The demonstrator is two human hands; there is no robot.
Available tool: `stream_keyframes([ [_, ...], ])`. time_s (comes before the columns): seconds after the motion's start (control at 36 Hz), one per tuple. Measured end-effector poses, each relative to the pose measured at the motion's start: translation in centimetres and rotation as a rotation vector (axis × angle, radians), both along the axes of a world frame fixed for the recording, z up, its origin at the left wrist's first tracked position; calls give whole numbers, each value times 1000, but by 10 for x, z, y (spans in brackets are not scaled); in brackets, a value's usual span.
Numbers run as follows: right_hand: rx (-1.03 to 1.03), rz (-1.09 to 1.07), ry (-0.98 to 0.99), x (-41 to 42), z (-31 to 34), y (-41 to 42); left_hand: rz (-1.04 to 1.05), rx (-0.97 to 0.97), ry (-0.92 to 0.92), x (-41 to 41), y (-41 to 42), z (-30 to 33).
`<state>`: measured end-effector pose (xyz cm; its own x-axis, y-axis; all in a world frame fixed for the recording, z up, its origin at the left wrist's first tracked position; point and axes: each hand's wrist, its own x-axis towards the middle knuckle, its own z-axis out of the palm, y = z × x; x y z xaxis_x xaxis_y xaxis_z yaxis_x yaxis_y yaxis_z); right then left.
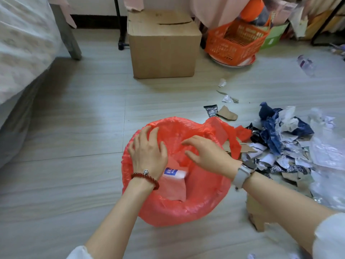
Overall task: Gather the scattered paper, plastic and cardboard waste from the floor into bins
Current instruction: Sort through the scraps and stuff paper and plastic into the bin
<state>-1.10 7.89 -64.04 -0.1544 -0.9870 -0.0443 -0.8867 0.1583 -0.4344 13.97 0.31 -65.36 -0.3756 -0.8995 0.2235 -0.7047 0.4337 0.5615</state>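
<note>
A bin lined with a red plastic bag (173, 212) stands on the floor in front of me. Inside it lies a white and pink packet with blue print (174, 176). My left hand (149, 152) hovers over the bin's left rim with fingers spread and holds nothing. My right hand (207, 156) reaches over the bin's mouth from the right, fingers loosely bent, empty. A heap of torn paper, plastic and cardboard scraps (285, 144) lies on the floor just right of the bin.
A closed cardboard box (164, 47) stands at the back. An orange basket (237, 42) sits right of it. A bed (22, 62) fills the left side. A cardboard piece (257, 215) lies under my right forearm. Small scraps (226, 99) and a crushed clear bottle (306, 65) dot the floor.
</note>
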Motion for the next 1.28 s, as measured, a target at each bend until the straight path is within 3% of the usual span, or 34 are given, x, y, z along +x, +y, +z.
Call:
stream_keyframes([
  [0.11,-261,-119,-110,-35,22,54,-176,-83,84,-51,40,15],
  [0.25,-277,-329,-139,-89,10,148,-499,-169,83,-119,119,6],
  [0.31,-210,-437,-137,-108,-3,194,-667,-141,3,-141,153,-8],
  [0.44,101,-654,-160,-138,-51,316,-935,63,-413,-181,231,-63],
  [0.53,273,-759,-173,-136,-93,381,-917,227,-508,-182,262,-110],
  [0.64,619,-781,-119,-114,-152,453,-733,468,-643,-158,306,-162],
  [0.75,725,-750,-103,-91,-187,482,-606,486,-736,-125,333,-193],
  [0.94,732,-682,36,-72,-214,480,-587,389,-486,-101,345,-214],
  [1.11,550,-640,-106,-76,-214,473,-579,416,-400,-103,345,-222],
  [1.28,254,-864,-221,-82,-218,473,-611,422,-156,-132,361,-213],
])
